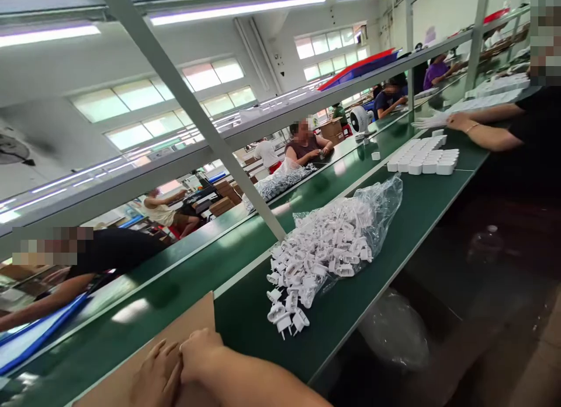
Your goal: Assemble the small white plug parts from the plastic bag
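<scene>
Both my hands rest on a brown cardboard sheet at the near end of a green workbench. My left hand lies flat on the cardboard with its fingers stretched out. My right hand sits right beside it, touching it, with the fingers curled under; what is inside them is hidden. A little beyond my hands, a pile of small white plug parts spills from an open clear plastic bag onto the bench.
Farther along, rows of white blocks stand by a co-worker's arm in a black shirt. A slanted metal strut crosses in front. Another bag of parts and a small fan sit beyond. More people work across the line.
</scene>
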{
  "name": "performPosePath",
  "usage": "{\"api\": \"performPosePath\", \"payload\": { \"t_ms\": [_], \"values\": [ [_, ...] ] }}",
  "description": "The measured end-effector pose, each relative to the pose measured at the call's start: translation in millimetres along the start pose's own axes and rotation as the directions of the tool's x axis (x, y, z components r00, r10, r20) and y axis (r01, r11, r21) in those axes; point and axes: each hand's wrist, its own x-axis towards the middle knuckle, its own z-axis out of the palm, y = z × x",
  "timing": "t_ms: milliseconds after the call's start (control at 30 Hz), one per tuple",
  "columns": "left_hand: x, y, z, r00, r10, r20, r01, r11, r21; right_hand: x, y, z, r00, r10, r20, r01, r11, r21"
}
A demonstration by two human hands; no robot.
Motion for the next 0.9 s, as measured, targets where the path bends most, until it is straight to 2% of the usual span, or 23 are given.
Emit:
{"api": "performPosePath", "payload": {
  "t_ms": [200, 333, 500, 733, 900],
  "values": [
    [-2, 8, 1.8, 0.999, -0.047, -0.015, 0.044, 0.987, -0.155, -4, 7, 5, 0.999, 0.007, -0.049, -0.004, 0.999, 0.054],
    [-2, 16, -0.5, 0.999, -0.007, -0.043, -0.006, 0.959, -0.284, -6, 11, 6, 0.996, 0.020, -0.087, -0.016, 0.999, 0.050],
    [-2, 27, -5.7, 0.999, 0.023, -0.030, -0.034, 0.884, -0.467, -8, 15, 1, 0.992, 0.057, -0.111, -0.055, 0.998, 0.021],
    [-8, 31, -8.8, 0.995, 0.071, -0.072, -0.099, 0.839, -0.535, -15, 15, 4, 0.976, 0.110, -0.189, -0.107, 0.994, 0.028],
    [-11, 31, -7.9, 0.981, 0.110, -0.162, -0.179, 0.836, -0.518, -17, 11, 7, 0.978, 0.096, -0.186, -0.099, 0.995, -0.006]
  ]
}}
